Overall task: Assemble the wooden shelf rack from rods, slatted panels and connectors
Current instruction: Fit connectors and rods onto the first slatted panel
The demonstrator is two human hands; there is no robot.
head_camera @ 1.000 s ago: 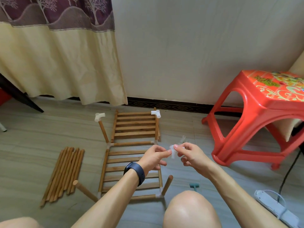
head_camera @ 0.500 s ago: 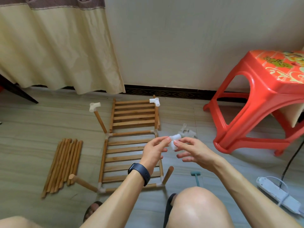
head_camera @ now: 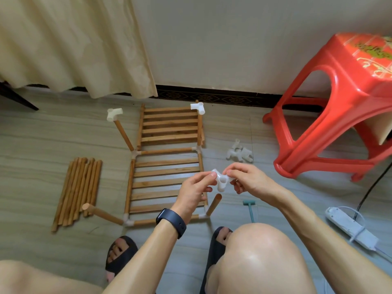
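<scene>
Pinching white connector between left hand and right hand, sockets turned up, likely choosing orientation for bare rod.

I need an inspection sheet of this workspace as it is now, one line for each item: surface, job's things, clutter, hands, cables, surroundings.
Surface: grey tiled floor, which carries all the parts.
Job's things: half-built rack lies flat, two slatted panels joined by rods and connectors; loose rods bundled left of it; spare connectors piled right of it.
Clutter: small green tool on the floor.
Hands: left hand and right hand both pinch one white connector above the rack.
Cables: white power strip and black cable, at right.
Surroundings: red stool, cream curtain, wall.
</scene>
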